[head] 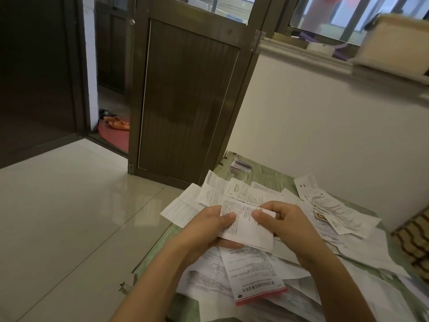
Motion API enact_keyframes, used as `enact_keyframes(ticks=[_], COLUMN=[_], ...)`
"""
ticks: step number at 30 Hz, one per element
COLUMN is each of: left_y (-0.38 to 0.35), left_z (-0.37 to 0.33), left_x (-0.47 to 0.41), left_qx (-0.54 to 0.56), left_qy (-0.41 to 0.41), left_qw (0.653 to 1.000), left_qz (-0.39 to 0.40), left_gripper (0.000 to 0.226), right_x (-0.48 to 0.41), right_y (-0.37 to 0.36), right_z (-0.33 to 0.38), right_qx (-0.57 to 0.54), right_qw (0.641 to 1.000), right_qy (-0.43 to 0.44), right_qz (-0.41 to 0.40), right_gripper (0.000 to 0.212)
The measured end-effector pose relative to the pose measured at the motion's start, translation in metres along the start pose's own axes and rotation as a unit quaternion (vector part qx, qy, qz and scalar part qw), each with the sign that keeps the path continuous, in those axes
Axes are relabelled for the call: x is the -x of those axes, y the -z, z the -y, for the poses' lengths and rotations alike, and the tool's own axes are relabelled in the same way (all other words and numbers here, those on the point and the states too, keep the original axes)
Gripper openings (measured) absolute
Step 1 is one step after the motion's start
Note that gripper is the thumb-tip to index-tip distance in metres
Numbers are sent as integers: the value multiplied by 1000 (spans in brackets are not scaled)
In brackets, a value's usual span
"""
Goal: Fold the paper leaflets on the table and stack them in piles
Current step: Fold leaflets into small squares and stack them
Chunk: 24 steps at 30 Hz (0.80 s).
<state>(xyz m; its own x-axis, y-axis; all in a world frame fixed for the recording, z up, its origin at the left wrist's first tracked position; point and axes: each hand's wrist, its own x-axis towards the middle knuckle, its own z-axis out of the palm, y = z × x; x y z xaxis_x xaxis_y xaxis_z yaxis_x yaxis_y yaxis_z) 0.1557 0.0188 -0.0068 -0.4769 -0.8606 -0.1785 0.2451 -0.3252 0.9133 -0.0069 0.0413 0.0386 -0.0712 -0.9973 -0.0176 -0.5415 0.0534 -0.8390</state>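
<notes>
Left hand [204, 228], right hand [285, 224], fingers [228, 217] pinching one leaflet [246, 226], many loose leaflets [253, 273], one far stack [241, 164]

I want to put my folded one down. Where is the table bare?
Only the far strip of green table, between the small folded paper stack and the loose white leaflets. Nearer, around the held printed leaflet, sheets cover everything.

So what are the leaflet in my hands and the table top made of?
The leaflet looks like thin matte printed paper, creased and bending where held. The table top shows a green marbled pattern, possibly laminate or plastic covering; unclear.
</notes>
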Motion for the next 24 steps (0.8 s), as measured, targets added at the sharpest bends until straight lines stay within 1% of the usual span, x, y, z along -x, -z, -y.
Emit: enact_keyframes(ticks=[2,4,7,10,13,16,18,21,23,24], left_y=[2,5,10,12,10,10,10,11,16,18], left_z=[0,1,0,2,5,5,5,2,-1,-3], left_x=[2,2,4,5,5,4,3,4,5,5], left_qx=[-11,-47,-94,-139,-135,-148,-157,-135,-110,-95], left_qy=[-4,-36,-79,-95,-112,-133,-157,-179,-175,-173], left_qw=[1000,998,988,980,979,971,962,955,954,953], left_qz=[3,-31,-96,-109,-108,-135,-158,-193,-217,-228], left_gripper=[18,18,17,20,25,26,30,31,28,27], right_x=[0,-1,-2,-6,-10,-10,-9,-10,-7,-6], right_y=[-2,-5,-11,-18,-23,-29,-32,-28,-23,-19], right_z=[-1,0,2,8,12,13,14,13,8,5], right_qx=[-28,-41,3,58,72,74,74,57,22,15], right_qw=[999,998,1000,996,993,991,991,994,997,997], right_qy=[5,5,25,65,92,111,114,90,63,56], right_qz=[-29,-37,-6,14,-1,9,1,-19,-28,-48], right_gripper=[7,6,7,3,3,8,11,13,12,13])
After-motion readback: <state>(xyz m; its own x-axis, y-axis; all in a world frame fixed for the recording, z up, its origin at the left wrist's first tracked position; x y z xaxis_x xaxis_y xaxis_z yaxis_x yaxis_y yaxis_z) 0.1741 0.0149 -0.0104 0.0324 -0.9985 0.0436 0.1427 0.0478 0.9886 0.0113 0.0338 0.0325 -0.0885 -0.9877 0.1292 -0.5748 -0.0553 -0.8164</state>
